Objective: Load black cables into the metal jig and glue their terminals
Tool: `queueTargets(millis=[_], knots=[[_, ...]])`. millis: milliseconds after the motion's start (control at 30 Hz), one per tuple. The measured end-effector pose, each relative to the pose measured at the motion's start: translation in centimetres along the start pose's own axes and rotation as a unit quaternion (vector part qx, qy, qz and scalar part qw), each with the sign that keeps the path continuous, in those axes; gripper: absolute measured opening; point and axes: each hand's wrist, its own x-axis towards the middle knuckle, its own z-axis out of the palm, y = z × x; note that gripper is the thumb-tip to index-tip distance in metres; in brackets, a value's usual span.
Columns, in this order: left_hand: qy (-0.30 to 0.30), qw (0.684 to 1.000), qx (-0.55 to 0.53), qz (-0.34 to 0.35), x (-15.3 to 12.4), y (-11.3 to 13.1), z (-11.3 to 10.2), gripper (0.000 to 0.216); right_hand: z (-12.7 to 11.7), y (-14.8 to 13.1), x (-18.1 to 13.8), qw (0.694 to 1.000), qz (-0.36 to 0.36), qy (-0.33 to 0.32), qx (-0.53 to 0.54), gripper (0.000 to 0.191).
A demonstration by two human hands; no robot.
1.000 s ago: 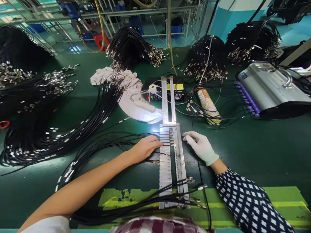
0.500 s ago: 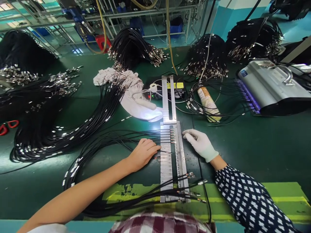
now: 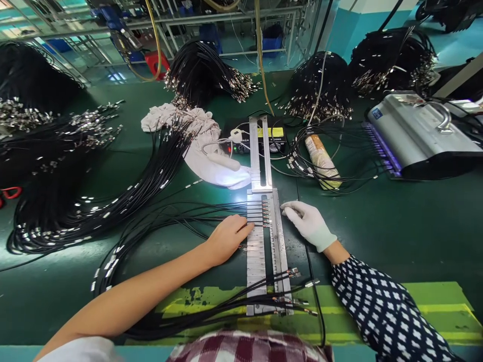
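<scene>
A slotted metal fixture (image 3: 256,259) stands lengthwise on the green table. Several black cables (image 3: 211,204) run in from the left, their bare ends seated in its upper slots. My left hand (image 3: 228,240), ungloved, is closed at the fixture's left strip, thumb and forefinger on one cable whose tip reaches the central gap. More cable ends are tucked beneath that hand, partly hidden. My right hand (image 3: 311,226), in a white glove, rests beside the right rail with finger and thumb pinched together; whatever they hold is too small to see. Another cable bunch (image 3: 211,307) crosses the fixture's near end.
A lit white lamp (image 3: 226,163) lies on a cloth (image 3: 204,151) beyond the fixture. A black control box (image 3: 277,141) sits behind. To the right are a taped bottle-shaped object (image 3: 322,161) and a silver machine (image 3: 426,136) glowing purple. Large cable heaps (image 3: 207,70) line the back.
My left hand has shifted slightly up and right along the fixture, and the cable by its fingertips now lies across the strip in line with the others. My right hand is nearly unmoved.
</scene>
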Motion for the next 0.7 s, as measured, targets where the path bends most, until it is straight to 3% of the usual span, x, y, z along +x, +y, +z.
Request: queueTargets(millis=[267,400,700], knots=[[-0.005,0.998,-0.042,0.035,0.0,-0.2,0.0,0.032,0.0,0.0,0.0,1.0,-0.005,-0.001,-0.005,0.025],[-0.003,1.0,-0.021,-0.008,-0.8,0.0,-0.6,0.036,0.1,0.1,0.1,1.0,-0.004,-0.005,-0.003,0.024],[-0.062,0.996,0.02,-0.058,-2.1,1.0,-0.7,0.045,0.3,0.6,0.2,1.0,-0.009,0.007,-0.008,0.024]])
